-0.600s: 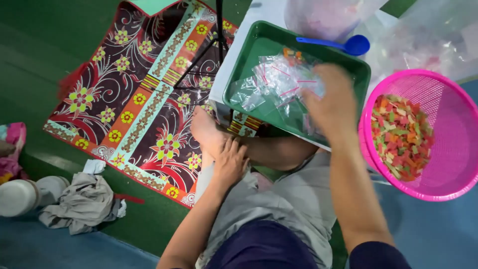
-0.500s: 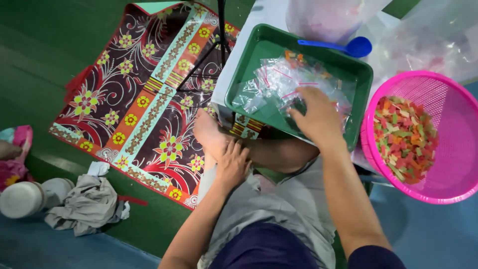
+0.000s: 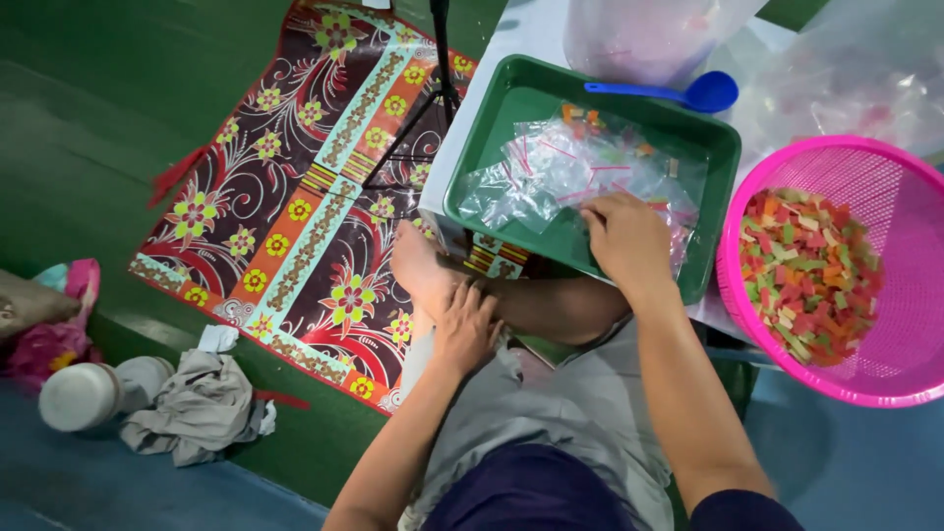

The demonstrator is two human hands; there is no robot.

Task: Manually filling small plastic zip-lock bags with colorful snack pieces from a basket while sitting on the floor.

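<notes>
Under the curled fingers of the right hand (image 3: 625,239), small clear bags (image 3: 568,169) lay still empty in the green tray (image 3: 503,110), though whether it gripped one could not be told, the pink basket (image 3: 910,187) beside it looked full of coloured pieces (image 3: 812,273), and the left hand (image 3: 465,324) rested flat, fingers loosely together, on the leg.

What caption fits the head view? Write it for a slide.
Right hand reaches into clear bags in a green tray; left hand rests on the leg.
</notes>
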